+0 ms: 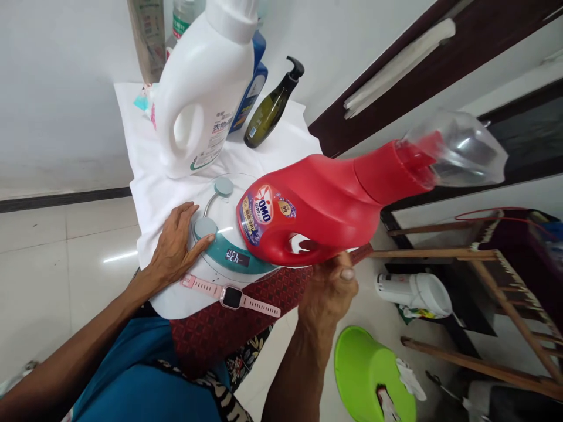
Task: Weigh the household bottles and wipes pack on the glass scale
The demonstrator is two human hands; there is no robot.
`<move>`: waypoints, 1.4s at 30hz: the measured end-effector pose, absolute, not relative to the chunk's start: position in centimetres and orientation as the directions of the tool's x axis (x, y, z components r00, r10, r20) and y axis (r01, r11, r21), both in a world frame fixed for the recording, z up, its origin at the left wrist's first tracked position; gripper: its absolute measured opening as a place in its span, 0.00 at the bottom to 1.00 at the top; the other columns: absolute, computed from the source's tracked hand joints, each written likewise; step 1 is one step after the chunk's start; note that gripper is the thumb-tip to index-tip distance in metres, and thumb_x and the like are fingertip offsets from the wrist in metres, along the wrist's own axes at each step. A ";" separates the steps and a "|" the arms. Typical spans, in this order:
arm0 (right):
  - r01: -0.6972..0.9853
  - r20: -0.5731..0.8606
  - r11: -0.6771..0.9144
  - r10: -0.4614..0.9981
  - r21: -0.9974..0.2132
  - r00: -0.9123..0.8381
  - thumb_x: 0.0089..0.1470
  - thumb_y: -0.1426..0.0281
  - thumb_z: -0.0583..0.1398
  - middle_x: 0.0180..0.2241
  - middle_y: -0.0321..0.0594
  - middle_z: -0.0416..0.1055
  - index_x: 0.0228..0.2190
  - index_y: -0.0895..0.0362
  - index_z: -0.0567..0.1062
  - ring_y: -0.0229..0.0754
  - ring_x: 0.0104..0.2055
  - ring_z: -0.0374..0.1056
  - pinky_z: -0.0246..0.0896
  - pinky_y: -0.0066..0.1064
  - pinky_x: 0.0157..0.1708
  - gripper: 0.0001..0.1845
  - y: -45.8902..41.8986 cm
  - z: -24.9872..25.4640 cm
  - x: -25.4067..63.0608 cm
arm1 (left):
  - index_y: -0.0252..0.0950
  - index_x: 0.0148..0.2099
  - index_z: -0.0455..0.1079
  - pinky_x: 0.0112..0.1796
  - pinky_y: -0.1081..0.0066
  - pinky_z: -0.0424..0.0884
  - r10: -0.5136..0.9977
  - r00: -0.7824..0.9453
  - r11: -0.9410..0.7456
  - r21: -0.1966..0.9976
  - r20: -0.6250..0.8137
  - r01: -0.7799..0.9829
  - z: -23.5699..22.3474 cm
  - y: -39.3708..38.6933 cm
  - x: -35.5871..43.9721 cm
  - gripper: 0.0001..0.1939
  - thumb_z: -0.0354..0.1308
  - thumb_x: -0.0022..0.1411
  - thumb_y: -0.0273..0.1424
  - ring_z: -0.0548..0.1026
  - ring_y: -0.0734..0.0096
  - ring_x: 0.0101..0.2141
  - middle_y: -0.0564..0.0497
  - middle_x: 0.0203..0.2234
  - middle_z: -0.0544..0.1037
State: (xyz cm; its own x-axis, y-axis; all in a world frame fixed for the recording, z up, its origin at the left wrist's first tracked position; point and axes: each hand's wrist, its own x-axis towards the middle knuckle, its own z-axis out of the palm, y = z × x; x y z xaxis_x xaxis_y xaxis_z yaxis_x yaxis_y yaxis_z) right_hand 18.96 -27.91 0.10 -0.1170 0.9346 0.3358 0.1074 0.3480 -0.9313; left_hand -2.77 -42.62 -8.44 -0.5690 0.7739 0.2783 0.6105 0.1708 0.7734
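Observation:
My right hand (329, 288) is closed round the handle of a red OMO detergent bottle (321, 202), held tilted on its side above a round glass scale (229, 246). The bottle's clear cap (461, 149) points to the right. My left hand (176, 246) lies flat with fingers spread on the left rim of the scale, whose teal display shows digits. A pink smartwatch (231, 297) lies just in front of the scale on the white cloth (149, 193).
A large white detergent jug (202, 88), a blue bottle (254, 88) and a dark green pump bottle (271, 108) stand behind the scale. On the floor to the right are a green plastic basin (365, 369), a white appliance (416, 292) and a wooden rack (484, 258).

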 end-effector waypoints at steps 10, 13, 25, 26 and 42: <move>-0.093 0.276 0.268 0.958 -0.959 -0.082 0.47 0.43 0.74 0.16 0.23 0.51 0.19 0.52 0.59 0.29 0.17 0.45 0.47 0.24 0.16 0.36 -27.4 2.7 14.1 | 0.38 0.72 0.61 0.67 0.38 0.71 0.745 -0.597 0.132 0.811 0.298 0.569 -9.3 -42.7 -2.5 0.31 0.56 0.78 0.50 0.71 0.43 0.67 0.35 0.66 0.70; -0.109 0.351 0.345 0.936 -0.932 -0.036 0.50 0.40 0.71 0.16 0.23 0.49 0.21 0.51 0.56 0.30 0.15 0.41 0.41 0.24 0.13 0.37 -26.2 3.6 13.3 | 0.38 0.72 0.61 0.66 0.38 0.71 0.734 -0.608 0.130 0.817 0.302 0.562 -9.5 -42.7 -2.4 0.31 0.57 0.78 0.49 0.71 0.42 0.67 0.35 0.66 0.70; -0.166 0.377 0.361 0.923 -0.918 -0.075 0.56 0.28 0.56 0.17 0.26 0.50 0.28 0.49 0.65 0.33 0.16 0.40 0.34 0.31 0.13 0.36 -15.6 3.9 3.2 | 0.39 0.73 0.59 0.64 0.39 0.75 0.729 -0.611 0.143 0.803 0.310 0.579 -9.6 -42.6 -2.1 0.31 0.57 0.78 0.49 0.72 0.42 0.66 0.35 0.66 0.71; -0.157 0.348 0.334 0.934 -0.930 -0.076 0.57 0.27 0.53 0.17 0.26 0.50 0.28 0.48 0.66 0.34 0.16 0.40 0.34 0.32 0.13 0.37 -14.9 3.4 2.4 | 0.39 0.73 0.59 0.64 0.40 0.75 0.725 -0.615 0.146 0.804 0.310 0.577 -9.6 -42.5 -2.1 0.31 0.57 0.78 0.49 0.72 0.42 0.66 0.35 0.66 0.71; -0.069 0.187 0.179 0.974 -0.981 -0.127 0.61 0.25 0.33 0.15 0.27 0.47 0.22 0.46 0.57 0.35 0.16 0.41 0.40 0.33 0.14 0.43 -9.9 1.0 -2.5 | 0.40 0.73 0.60 0.62 0.41 0.77 0.718 -0.619 0.162 0.788 0.319 0.594 -9.6 -42.5 -2.0 0.30 0.58 0.78 0.48 0.74 0.43 0.65 0.36 0.66 0.72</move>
